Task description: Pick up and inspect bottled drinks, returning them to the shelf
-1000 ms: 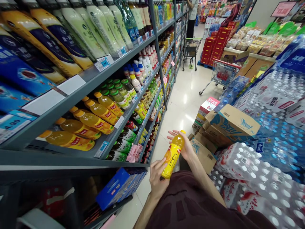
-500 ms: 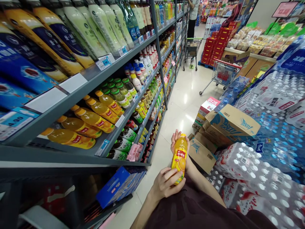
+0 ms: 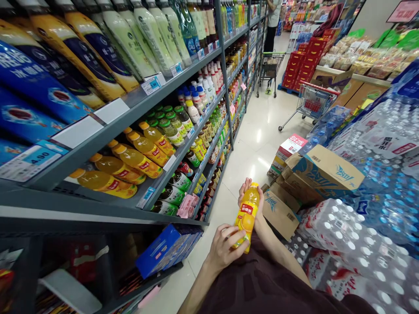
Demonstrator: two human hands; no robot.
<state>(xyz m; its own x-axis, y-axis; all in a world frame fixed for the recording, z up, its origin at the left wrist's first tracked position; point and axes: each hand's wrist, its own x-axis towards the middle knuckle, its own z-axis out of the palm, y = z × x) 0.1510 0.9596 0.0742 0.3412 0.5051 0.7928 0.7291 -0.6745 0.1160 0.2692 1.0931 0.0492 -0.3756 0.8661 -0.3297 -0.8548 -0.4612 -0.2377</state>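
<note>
While both hands still hold it, the orange bottle (image 3: 247, 216) stands slightly more upright.

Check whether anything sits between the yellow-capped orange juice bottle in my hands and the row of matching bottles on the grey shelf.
Nothing visible does. The orange juice bottle is held by the left hand at its base and the right hand behind its top, out in the aisle. Only open air separates it from the matching bottles on the grey metal shelf.

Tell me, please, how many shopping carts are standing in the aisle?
2. A red-handled shopping cart stands near the stacked water packs, and a green-handled cart stands farther down the aisle beside a person. More may be hidden behind the displays.
</note>
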